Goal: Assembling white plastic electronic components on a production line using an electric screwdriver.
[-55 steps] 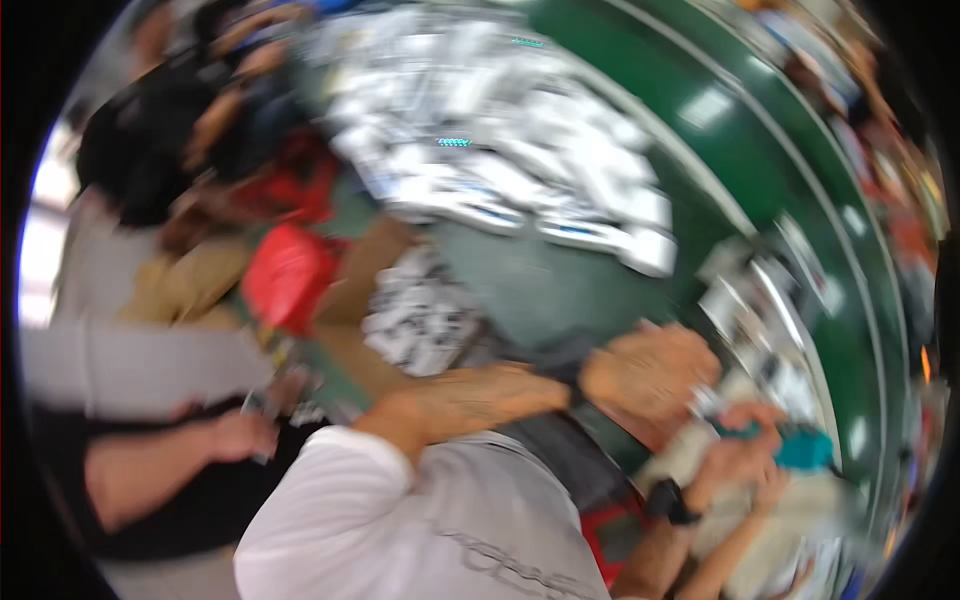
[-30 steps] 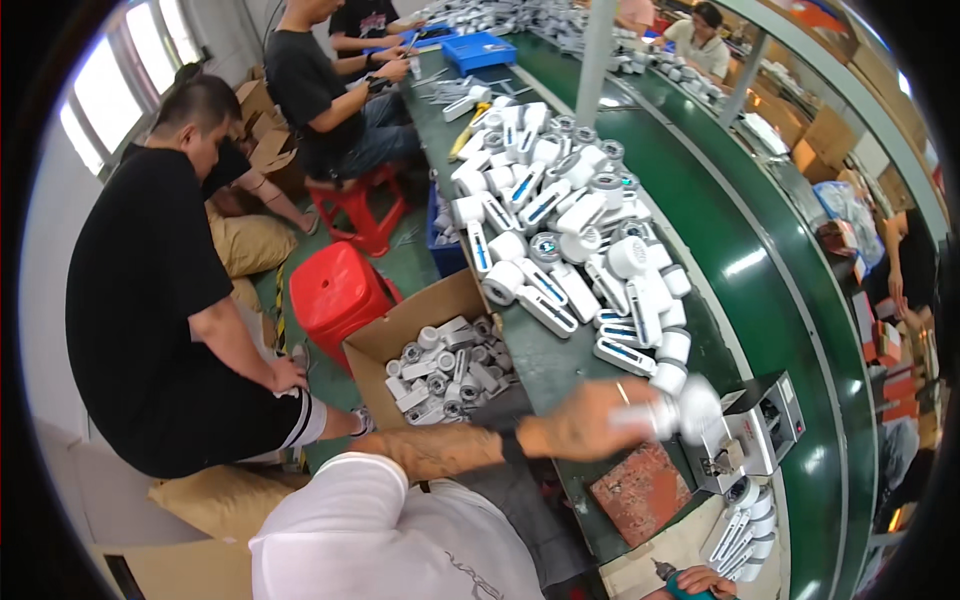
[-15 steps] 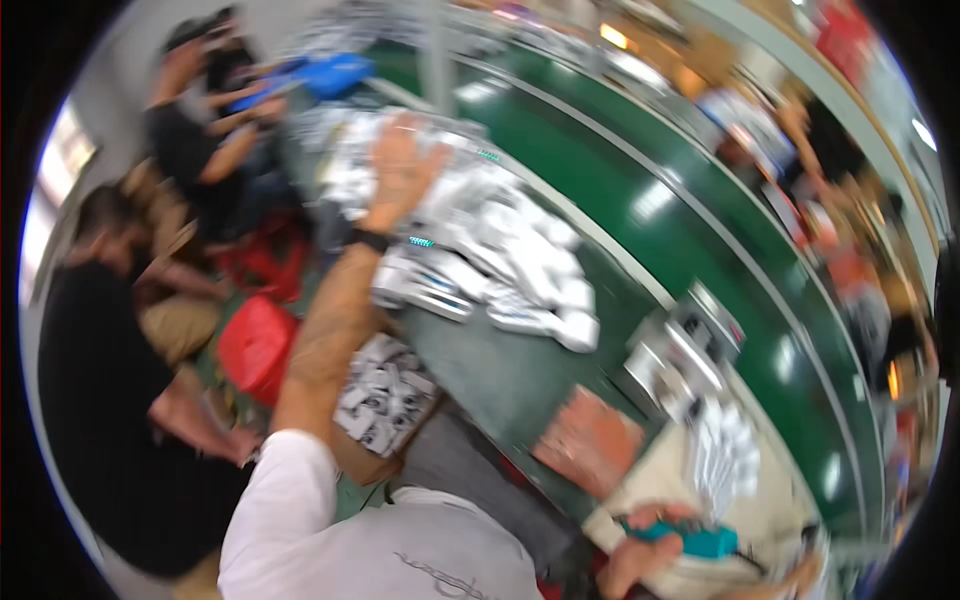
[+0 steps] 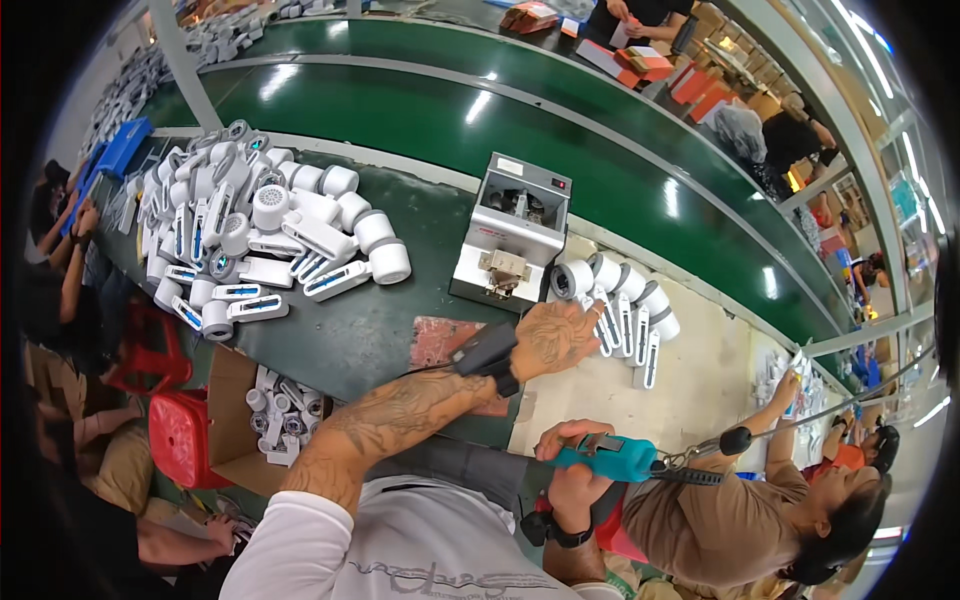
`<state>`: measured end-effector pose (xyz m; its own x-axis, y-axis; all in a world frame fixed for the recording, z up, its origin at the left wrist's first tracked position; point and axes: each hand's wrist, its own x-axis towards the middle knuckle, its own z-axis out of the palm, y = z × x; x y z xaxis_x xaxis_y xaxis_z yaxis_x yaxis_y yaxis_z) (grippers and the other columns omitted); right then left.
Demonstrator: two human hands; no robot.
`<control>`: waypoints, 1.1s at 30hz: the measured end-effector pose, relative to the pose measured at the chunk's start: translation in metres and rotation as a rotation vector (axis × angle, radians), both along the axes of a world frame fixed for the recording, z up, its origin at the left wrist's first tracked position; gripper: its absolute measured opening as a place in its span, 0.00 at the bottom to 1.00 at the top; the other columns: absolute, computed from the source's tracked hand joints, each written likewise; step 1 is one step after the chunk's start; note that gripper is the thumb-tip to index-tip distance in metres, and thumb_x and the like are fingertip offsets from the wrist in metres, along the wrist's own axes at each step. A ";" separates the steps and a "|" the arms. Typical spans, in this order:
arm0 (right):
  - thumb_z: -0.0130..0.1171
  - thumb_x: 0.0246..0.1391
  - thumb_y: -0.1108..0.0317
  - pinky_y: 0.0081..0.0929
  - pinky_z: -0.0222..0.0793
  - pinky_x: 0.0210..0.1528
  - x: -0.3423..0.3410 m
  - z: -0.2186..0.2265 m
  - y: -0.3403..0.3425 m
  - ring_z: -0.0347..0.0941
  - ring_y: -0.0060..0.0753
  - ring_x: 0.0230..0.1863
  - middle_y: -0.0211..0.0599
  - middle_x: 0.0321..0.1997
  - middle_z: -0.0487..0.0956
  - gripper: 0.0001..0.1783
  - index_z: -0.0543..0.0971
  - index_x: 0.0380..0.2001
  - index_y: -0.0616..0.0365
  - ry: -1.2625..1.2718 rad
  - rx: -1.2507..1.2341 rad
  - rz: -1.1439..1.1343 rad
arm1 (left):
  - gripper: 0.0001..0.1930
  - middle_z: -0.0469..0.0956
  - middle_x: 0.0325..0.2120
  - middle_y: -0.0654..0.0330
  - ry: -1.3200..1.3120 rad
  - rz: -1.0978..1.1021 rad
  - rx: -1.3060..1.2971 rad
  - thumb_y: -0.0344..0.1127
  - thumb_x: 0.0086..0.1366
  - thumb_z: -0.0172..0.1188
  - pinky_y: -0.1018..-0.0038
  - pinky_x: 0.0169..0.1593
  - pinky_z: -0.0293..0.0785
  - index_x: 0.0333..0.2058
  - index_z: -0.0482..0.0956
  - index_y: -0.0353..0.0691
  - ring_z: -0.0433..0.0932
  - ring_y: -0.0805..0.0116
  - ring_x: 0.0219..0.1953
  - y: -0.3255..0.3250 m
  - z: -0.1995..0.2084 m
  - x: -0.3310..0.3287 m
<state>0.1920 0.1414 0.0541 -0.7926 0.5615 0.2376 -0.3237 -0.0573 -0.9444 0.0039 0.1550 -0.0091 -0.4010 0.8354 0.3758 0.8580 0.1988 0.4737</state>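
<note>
My left hand reaches across to a row of white hair-dryer-shaped devices with round heads and slotted handles. Its fingers look stretched out at the nearest handle; whether they touch it is hard to make out. Closed in my right hand is a teal electric screwdriver, held level and hooked to a cable. Left of the hands lies a large heap of the same white devices. Under my left forearm is a worn reddish mat.
A grey metal machine stands beyond my left hand. A green conveyor runs behind the bench. A cardboard box of parts and a red stool stand at left. A co-worker in brown is close at right.
My left hand has moved from the heap over to the row of devices at the right. The view has turned rightward. My right hand still holds the screwdriver.
</note>
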 end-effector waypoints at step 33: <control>0.58 0.51 0.31 0.27 0.65 0.25 -0.110 0.015 0.002 0.67 0.29 0.21 0.34 0.21 0.68 0.41 0.70 0.41 0.64 0.163 0.020 0.023 | 0.18 0.79 0.41 0.57 -0.089 0.137 0.182 0.41 0.59 0.65 0.62 0.49 0.74 0.47 0.79 0.41 0.77 0.55 0.44 -0.151 0.008 0.003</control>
